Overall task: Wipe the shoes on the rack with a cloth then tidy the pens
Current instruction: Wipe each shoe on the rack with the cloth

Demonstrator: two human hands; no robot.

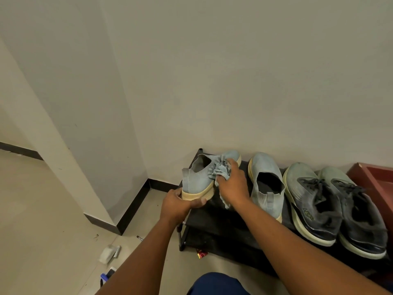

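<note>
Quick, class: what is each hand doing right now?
Left hand: grips heel of pale blue knit shoe.
Right hand: grips crumpled grey cloth.

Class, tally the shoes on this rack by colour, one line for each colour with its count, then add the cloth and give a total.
Light blue-grey knit shoes: 2, one held at the heel and one standing beside it
Dark grey laced shoes: 2, and
Cloths: 1, the grey cloth
Total: 5
</note>
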